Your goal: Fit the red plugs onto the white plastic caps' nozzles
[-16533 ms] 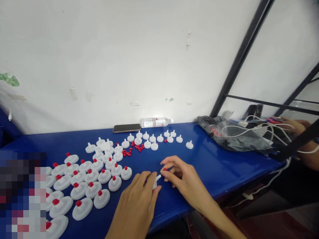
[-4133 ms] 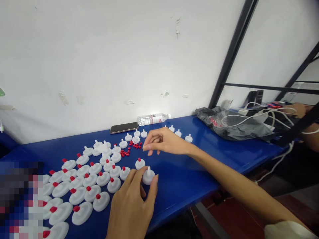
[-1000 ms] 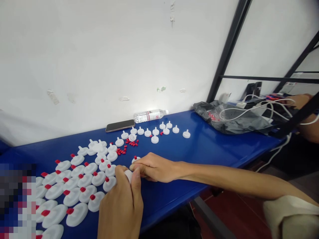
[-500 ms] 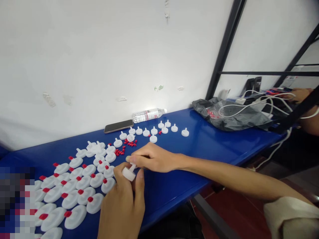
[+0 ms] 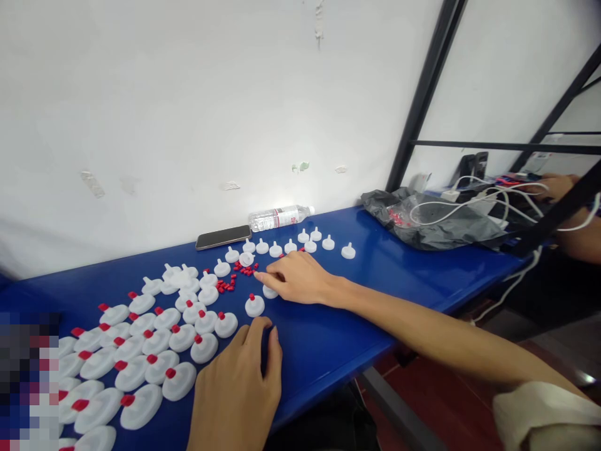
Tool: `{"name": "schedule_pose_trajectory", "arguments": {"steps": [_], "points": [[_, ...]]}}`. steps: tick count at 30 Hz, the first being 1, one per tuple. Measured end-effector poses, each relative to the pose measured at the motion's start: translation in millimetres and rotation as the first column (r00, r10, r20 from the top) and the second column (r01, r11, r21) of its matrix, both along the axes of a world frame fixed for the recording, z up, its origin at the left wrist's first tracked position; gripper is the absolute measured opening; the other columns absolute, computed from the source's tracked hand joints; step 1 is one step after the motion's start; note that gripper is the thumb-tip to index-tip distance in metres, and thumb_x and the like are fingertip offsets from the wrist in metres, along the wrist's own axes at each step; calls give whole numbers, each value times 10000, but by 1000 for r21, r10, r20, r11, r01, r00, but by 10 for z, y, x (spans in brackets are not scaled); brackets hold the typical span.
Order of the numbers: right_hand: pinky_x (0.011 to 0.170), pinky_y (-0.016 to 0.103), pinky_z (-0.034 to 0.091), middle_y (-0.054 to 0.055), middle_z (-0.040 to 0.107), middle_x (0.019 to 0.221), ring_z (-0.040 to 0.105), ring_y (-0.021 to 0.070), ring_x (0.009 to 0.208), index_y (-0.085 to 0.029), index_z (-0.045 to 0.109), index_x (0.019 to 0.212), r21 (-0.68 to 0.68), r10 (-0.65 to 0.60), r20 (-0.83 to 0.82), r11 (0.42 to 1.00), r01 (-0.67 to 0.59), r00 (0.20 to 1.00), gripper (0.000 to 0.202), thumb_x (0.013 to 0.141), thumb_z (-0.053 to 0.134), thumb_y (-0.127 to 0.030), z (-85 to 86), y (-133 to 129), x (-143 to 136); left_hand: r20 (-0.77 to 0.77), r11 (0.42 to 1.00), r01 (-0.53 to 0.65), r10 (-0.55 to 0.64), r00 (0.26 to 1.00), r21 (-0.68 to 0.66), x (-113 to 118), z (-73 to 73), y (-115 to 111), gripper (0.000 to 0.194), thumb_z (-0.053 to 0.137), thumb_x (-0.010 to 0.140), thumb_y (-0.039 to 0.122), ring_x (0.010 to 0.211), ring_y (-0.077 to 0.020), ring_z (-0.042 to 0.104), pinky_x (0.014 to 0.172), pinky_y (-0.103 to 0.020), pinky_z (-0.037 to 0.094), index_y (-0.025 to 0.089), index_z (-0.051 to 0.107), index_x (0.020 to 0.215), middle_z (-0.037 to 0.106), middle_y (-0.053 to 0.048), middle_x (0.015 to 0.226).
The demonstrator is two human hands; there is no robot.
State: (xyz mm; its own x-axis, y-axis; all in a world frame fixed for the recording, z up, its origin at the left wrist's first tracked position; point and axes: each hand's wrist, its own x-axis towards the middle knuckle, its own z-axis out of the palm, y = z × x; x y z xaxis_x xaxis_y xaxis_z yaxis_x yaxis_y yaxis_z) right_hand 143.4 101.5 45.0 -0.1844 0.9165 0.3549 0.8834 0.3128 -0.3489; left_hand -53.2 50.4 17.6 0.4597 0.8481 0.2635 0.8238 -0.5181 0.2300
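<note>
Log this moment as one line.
left hand: open, beside capped lids; right hand: near red caps, grip unclear; bottle: lying beside phone

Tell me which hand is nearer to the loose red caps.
Right. The right hand is just beside the loose red caps; the left hand is farther off, toward the front of the table.

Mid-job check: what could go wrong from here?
The right hand is close to the loose red caps and might scatter them. The left hand sits beside capped white pieces and could nudge them. The bottle lying on its side might roll if the table is bumped.
</note>
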Motion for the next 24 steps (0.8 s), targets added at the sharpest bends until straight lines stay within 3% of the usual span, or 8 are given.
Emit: {"name": "schedule_pose_trajectory", "arguments": {"steps": [6,8,10,12,14,16,19,24], "points": [[599,266,280,-21,585,643,449,99,562,-177,527,690,-102,280,-58,953,-284,958,555,1121,305,-447,18,-36,-49,-12,997,57,-57,998,52,22,-15,0,260,405,1016,285,714,-225,750,539,-308,374,294,665,1020,775,27,824],[636,255,324,-17,647,705,524,106,615,-181,550,720,-118,311,-88,940,-320,946,556,1128,281,-446,61,-40,-33,-17,994,86,-85,996,71,22,-21,4,258,403,1021,278,730,-221,757,554,-304,392,289,661,1017,781,27,843],[646,259,335,-14,675,730,566,119,642,-188,585,761,-71,211,-47,974,-214,976,517,1125,307,-428,116,-30,13,-23,991,102,-100,995,83,15,-27,8,255,400,1030,281,729,-215,756,559,-300,401,285,656,1032,781,26,848],[633,268,326,-4,700,761,602,143,666,-203,636,878,4,6,48,1000,-6,999,429,1113,354,-425,172,-8,88,-35,990,108,-105,994,91,8,-29,9,254,399,1037,289,712,-211,749,555,-298,401,282,653,1051,778,22,842],[641,275,335,24,732,821,650,185,727,-215,662,1024,49,-211,140,977,207,967,389,1097,383,-476,212,19,175,-43,990,107,-103,994,95,4,-28,3,256,399,1040,291,703,-208,744,556,-295,401,280,654,1065,777,19,845],[670,289,360,77,746,858,683,238,787,-195,678,1050,49,-338,194,941,335,921,449,1077,395,-542,216,46,247,-48,990,105,-100,994,90,5,-23,-7,259,398,1042,287,720,-205,747,566,-292,407,280,654,1080,783,16,873],[677,305,368,137,735,829,684,271,792,-157,699,865,9,-343,224,937,350,912,461,1049,465,-510,162,76,290,-57,993,94,-91,994,64,13,-11,-22,271,388,1046,284,762,-205,756,586,-290,419,280,655,1094,788,11,902],[619,287,323,83,684,723,584,177,658,-160,654,713,-69,-204,181,973,220,962,369,1011,492,-306,142,57,226,-7,998,59,-59,998,11,10,8,-22,280,371,1049,316,748,-216,757,587,-299,439,271,628,1151,775,-1,882]]}}
